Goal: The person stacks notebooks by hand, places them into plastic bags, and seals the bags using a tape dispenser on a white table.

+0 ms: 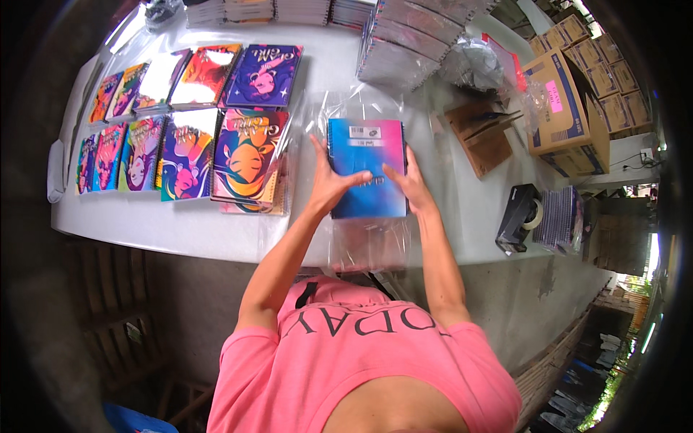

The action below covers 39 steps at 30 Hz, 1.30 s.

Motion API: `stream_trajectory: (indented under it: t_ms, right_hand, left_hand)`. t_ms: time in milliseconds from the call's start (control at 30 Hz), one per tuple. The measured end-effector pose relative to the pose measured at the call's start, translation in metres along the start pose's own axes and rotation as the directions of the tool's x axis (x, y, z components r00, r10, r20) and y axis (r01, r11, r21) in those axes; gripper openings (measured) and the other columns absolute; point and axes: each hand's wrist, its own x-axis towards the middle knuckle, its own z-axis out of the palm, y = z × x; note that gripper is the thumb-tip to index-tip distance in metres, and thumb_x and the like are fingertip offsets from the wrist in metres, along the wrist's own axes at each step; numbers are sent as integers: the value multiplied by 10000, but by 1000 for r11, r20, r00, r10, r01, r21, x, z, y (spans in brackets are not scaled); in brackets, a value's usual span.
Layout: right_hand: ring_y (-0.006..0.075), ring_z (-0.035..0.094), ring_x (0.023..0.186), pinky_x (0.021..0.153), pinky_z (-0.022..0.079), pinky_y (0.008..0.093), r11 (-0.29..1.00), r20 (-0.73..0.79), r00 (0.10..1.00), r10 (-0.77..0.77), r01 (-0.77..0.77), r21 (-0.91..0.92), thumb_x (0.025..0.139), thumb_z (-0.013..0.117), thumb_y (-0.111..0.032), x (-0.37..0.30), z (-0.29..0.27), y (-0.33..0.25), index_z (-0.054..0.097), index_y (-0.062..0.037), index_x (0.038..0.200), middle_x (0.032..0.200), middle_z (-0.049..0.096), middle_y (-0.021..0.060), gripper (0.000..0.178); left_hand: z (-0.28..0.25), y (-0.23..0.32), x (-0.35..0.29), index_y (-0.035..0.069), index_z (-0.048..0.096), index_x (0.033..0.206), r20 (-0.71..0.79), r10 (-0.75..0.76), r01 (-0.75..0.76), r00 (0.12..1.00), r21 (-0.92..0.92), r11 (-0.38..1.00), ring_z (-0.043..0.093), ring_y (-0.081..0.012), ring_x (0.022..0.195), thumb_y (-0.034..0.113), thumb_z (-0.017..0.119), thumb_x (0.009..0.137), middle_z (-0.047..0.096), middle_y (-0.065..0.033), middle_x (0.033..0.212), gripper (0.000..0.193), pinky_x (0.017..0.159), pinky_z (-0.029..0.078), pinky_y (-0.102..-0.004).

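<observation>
A spiral notebook (367, 195) with a blue-to-pink cover and a white barcode label lies in front of me at the table's near edge. Clear plastic film (368, 242) spreads under it and shows beyond its near and far ends; whether the notebook is inside a bag I cannot tell. My left hand (332, 180) grips its left side, the thumb across the cover. On the opposite side my right hand (410, 182) holds the edge, thumb also on top. Any further notebooks beneath it are hidden.
Two rows of colourful spiral notebooks (189, 155) lie to the left. Wrapped notebook stacks (401, 61) stand at the back. On the right are a brown wooden stand (476, 141), a cardboard box (567, 119), a tape dispenser (516, 216) and another notebook stack (559, 220).
</observation>
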Motion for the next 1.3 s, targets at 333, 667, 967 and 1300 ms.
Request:
stream_trajectory:
  t_ms: [333,667,967,1300]
  right_hand:
    - [208,321,1325,1078,308,371,936,93,933,-348,352,-23,636,848,-173,-56,13,-34,81,-108,1485,1496,245,94,1146]
    - [210,257,1367,1101,272,364,922,100,920,-379,385,-44,538,895,-225,-56,6,-52,103,-81,1481,1525,185,105,1239]
    - [237,235,1384,1115,246,368,881,77,893,-443,450,-147,519,904,-229,-62,-10,-51,119,-57,1476,1522,193,119,1250]
    - [268,387,1318,1068,352,384,688,-15,782,-624,539,-486,600,839,-130,-96,3,-69,490,-83,1323,1414,427,107,803]
  left_hand:
    - [-11,43,-52,54,65,1462,67,370,-375,926,236,896,370,-280,1293,186,901,544,277,-154,1460,1249,1062,346,-421]
    - [-5,60,-50,52,0,1467,43,336,-337,941,26,941,377,-284,1282,212,934,461,252,-192,1458,1382,1052,355,-388]
    - [-1,77,-54,44,-2,1465,88,337,-338,937,-7,941,343,-332,1297,225,929,476,239,-201,1452,1371,1043,364,-440]
    - [-36,101,-47,149,601,1186,554,571,-774,605,578,259,496,-235,1178,172,796,603,583,-23,1231,615,958,355,-408]
